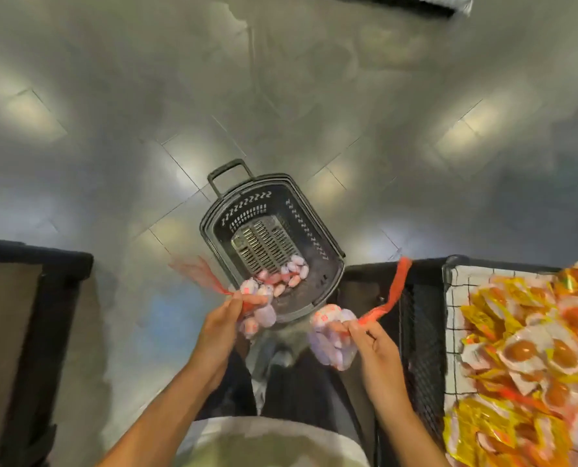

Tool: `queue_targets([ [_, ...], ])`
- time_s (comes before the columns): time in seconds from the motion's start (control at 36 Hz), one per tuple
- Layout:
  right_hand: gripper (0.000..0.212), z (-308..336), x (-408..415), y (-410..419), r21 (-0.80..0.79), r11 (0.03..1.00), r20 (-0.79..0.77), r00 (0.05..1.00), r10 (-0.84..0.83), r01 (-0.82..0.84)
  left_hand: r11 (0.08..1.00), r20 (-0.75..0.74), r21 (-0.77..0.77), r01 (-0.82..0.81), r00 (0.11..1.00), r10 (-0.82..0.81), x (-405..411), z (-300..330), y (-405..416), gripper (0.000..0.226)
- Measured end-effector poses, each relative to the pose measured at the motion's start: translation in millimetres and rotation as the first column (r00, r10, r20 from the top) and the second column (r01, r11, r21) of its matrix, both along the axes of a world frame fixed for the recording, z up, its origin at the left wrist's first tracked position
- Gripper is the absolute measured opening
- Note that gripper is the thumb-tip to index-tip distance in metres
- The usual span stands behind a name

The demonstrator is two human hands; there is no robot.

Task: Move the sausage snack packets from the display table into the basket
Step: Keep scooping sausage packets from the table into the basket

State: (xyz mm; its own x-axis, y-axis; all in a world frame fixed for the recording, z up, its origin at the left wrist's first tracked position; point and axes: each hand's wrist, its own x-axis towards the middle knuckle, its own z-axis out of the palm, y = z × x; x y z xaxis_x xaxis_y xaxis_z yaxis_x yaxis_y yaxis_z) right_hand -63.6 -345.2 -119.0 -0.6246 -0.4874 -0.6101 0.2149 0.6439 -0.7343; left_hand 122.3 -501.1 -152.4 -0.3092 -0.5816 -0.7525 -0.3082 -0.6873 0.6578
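- A person's left hand (pixel 225 320) pinches the neck of a red net bag of sausage snack packets (pixel 257 313), fingers and thumb closed on the mesh, the bag hanging at the near rim of the basket.
- The right hand (pixel 370 338) pinches a second net bag (pixel 331 335) the same way, its red mesh tail (pixel 393 291) trailing up and to the right; this bag hangs just outside the basket's near right corner, over the person's dark trousers (pixel 294 389).
- To the right, the display table (pixel 449 298) with a wire-grid edge holds a blurred heap of yellow and orange snack packs (pixel 523 358).
- To the left stands a dark-framed stand (pixel 38 298) with a brown top.
- On the floor ahead, a dark slotted plastic basket (pixel 318 227) sits tilted to the view, its pull handle (pixel 228 173) at the far end; more pink and pale packets (pixel 289 273) lie in its near end.
- Beyond, a glossy grey tiled floor (pixel 280 96) mirrors ceiling lights.
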Motion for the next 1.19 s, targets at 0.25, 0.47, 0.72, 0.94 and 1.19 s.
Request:
queue_targets([
  [0.25,0.028,-166,-41,-100,0.073,0.997,0.007,1.0,0.008,-0.008,0.995,0.062,0.068,-0.07,0.996,0.066,-62,-133,-80,0.043],
  [0.47,0.031,-344,-58,-169,0.071,0.997,0.023,1.0,0.003,-0.005,0.998,0.206,0.045,0.047,0.977,-0.056,-107,-307,-93,0.041],
  [0.72,0.021,-511,-84,-197,0.142,0.989,0.024,0.999,0.042,-0.045,0.991,0.305,0.062,-0.12,0.948,0.095,-134,-481,-112,0.04],
  [0.94,0.02,-619,-101,-213,0.199,0.96,0.001,0.98,0.199,-0.196,0.977,0.359,0.049,-0.207,0.917,0.176,-149,-583,-111,0.034],
  [1.19,0.032,-663,-117,-205,0.203,0.857,0.107,0.881,0.461,-0.473,0.981,0.401,0.18,-0.069,0.916,-0.009,-145,-620,-106,0.016],
])
